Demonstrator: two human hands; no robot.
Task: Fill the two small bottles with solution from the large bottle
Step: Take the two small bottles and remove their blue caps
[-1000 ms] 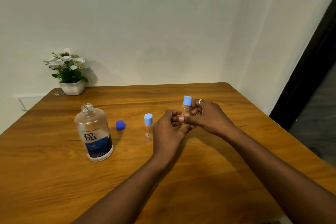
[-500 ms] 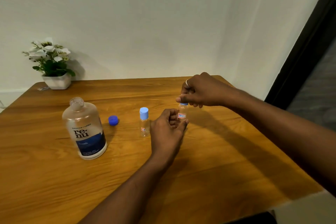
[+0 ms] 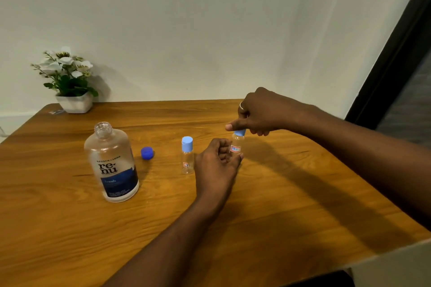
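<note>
Your left hand [image 3: 215,163] is cupping the lower body of one small bottle [image 3: 236,145], fingers curled around it, holding it upright just above the wooden table [image 3: 279,205]. Your right hand [image 3: 258,113] is pinching that bottle's light blue cap [image 3: 240,133] from above, thumb and fingers closed on it. Just left of your left hand, the second small bottle [image 3: 187,156] is standing capped. Further left are the dark blue cap [image 3: 147,153] and the open large bottle [image 3: 112,163].
</note>
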